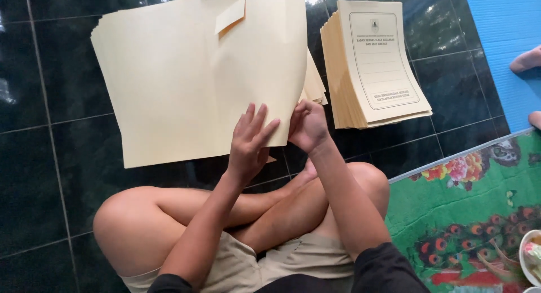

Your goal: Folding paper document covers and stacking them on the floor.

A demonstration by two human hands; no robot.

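A large cream paper folder sheet (186, 84) lies open in front of me over a stack of similar sheets on the dark tiled floor. My left hand (251, 143) rests flat on its near right corner, fingers spread. My right hand (307, 125) pinches the sheet's right edge beside it. A small cream flap (230, 15) sticks up near the sheet's top. To the right stands a thick stack of folded cream folders (375, 64) with a printed frame on the top cover.
I sit cross-legged, knees (129, 219) below the sheets. A green patterned mat (473, 214) lies at the right, a blue mat (507, 22) at the upper right with another person's toes (527, 59) on it. A white bowl (532, 259) sits at the right edge.
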